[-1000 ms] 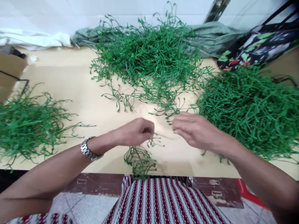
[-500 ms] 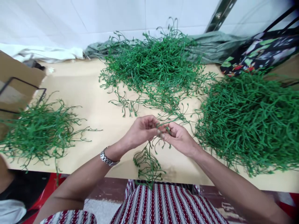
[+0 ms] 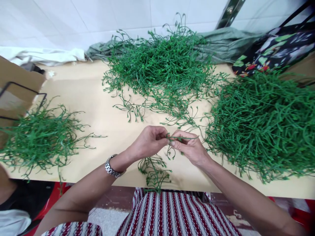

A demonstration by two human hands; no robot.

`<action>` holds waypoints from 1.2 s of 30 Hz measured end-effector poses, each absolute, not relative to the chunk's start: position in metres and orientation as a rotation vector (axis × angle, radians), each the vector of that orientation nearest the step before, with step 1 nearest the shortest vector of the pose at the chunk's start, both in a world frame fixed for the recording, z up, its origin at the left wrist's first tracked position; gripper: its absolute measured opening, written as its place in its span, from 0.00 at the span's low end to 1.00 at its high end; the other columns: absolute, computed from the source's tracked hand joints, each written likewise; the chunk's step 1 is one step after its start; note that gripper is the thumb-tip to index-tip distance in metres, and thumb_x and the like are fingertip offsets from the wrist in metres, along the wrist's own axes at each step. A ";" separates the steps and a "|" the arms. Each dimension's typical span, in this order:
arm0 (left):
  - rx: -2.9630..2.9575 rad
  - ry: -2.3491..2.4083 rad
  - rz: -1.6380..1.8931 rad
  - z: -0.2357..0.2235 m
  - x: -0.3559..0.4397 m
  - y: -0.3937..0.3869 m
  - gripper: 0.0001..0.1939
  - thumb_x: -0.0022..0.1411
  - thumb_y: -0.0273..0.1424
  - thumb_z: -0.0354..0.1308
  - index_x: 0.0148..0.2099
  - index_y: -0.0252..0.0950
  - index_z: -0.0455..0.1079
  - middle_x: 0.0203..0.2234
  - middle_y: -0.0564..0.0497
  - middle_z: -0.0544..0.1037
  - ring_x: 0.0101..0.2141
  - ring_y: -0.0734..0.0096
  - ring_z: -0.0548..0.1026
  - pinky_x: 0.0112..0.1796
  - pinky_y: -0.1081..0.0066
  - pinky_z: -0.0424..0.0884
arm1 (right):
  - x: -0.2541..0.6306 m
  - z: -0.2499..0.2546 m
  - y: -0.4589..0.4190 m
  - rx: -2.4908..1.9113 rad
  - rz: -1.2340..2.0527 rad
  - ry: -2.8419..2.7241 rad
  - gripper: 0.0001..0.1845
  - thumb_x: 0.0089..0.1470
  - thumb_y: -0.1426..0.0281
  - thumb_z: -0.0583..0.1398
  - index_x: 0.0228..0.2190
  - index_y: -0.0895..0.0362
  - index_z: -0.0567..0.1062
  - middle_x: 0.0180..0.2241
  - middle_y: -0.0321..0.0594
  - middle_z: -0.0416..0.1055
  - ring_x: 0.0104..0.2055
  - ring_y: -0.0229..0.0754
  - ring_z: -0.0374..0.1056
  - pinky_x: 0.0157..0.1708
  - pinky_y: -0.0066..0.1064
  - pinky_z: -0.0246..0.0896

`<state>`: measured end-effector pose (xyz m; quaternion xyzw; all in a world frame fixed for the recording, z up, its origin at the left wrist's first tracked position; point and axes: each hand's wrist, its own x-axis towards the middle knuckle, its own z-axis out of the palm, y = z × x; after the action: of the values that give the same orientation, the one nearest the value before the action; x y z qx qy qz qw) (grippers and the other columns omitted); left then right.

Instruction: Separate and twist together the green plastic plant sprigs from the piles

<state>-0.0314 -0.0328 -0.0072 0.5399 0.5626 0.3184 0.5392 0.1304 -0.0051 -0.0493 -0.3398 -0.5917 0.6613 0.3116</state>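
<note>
My left hand (image 3: 153,141) and my right hand (image 3: 188,146) meet over the table, fingertips pinched together on a thin green artificial stem (image 3: 182,138). One length of it lies across my right fingers, while curled ends hang below the pinch. Exactly how the stem pieces join is hidden by my fingertips. Under my left hand, a small branched bunch of green stems (image 3: 155,173) rests at the table's front edge. Beyond my hands, a few loose stems (image 3: 182,121) trail from a large heap of green stems (image 3: 159,62).
A dense stem pile (image 3: 263,127) covers the right side. Another pile (image 3: 41,137) lies left, beside a cardboard box (image 3: 19,82) and a black wire frame (image 3: 24,87). Floral cloth (image 3: 275,49) sits back right. Part of another person (image 3: 12,196) shows at lower left.
Both hands stay pinched together and have dropped slightly. The held stem now lies across my right fingers, with curled ends hanging beneath. The piles look the same.
</note>
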 end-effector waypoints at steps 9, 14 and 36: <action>1.579 1.451 0.630 -0.002 -0.026 -0.034 0.05 0.48 0.23 0.50 0.21 0.32 0.62 0.14 0.57 0.59 0.18 0.81 0.55 0.19 0.78 0.48 | 0.135 -0.047 -0.007 -0.900 1.639 -1.751 0.11 0.48 0.62 0.60 0.26 0.58 0.69 0.24 0.35 0.63 0.27 0.35 0.59 0.26 0.26 0.53; 1.625 1.304 0.524 0.004 -0.025 -0.034 0.08 0.48 0.22 0.48 0.19 0.33 0.58 0.14 0.58 0.54 0.18 0.82 0.53 0.18 0.78 0.46 | 0.142 -0.040 -0.001 -0.758 1.529 -2.039 0.12 0.50 0.63 0.59 0.23 0.58 0.66 0.22 0.34 0.60 0.25 0.33 0.55 0.25 0.26 0.50; 1.367 1.223 0.466 0.009 -0.047 -0.018 0.03 0.46 0.23 0.53 0.23 0.31 0.64 0.15 0.58 0.62 0.18 0.82 0.57 0.21 0.77 0.52 | 0.214 -0.003 0.029 -0.791 1.206 -1.804 0.07 0.47 0.76 0.59 0.21 0.56 0.67 0.28 0.38 0.70 0.28 0.39 0.65 0.24 0.29 0.54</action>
<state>-0.0473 -0.0181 0.0090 0.5860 0.5243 0.1996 0.5848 0.2139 0.0295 -0.0029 -0.3133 -0.7144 0.4775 0.4042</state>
